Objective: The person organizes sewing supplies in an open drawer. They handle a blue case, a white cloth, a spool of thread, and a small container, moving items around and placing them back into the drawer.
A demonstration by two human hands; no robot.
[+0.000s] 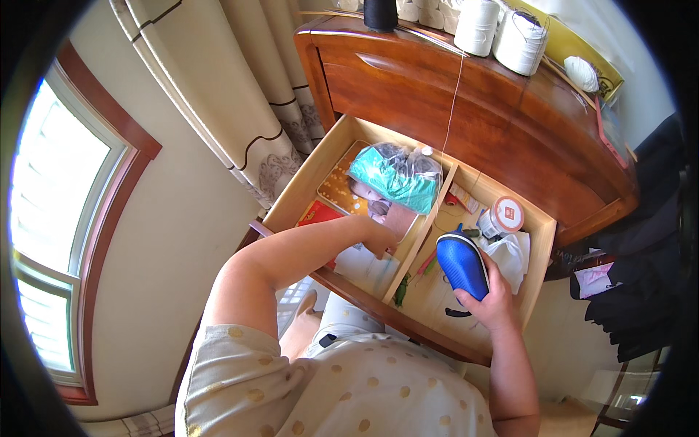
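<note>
My right hand (494, 300) grips a blue zippered case (461, 265) with a textured shell, held over the right compartment of the open wooden drawer (538, 278). My left hand (380, 237) reaches down into the left compartment, above a pale sheet (360, 267). Its fingertips are partly hidden, so I cannot tell whether they pinch anything. Just beyond it lies a clear plastic bag (396, 177) with a turquoise item inside. The bag rests over a picture board (341, 183) showing a baby. A red packet (318, 212) lies by the drawer's left wall.
A wooden divider (419, 240) splits the drawer. The right compartment holds a round lidded tub (501, 217), a white plastic bag (510, 257) and green thread (401, 289). White thread cones (476, 27) stand on the cabinet top (426, 43), one strand hanging into the drawer. A curtain (218, 82) hangs at left.
</note>
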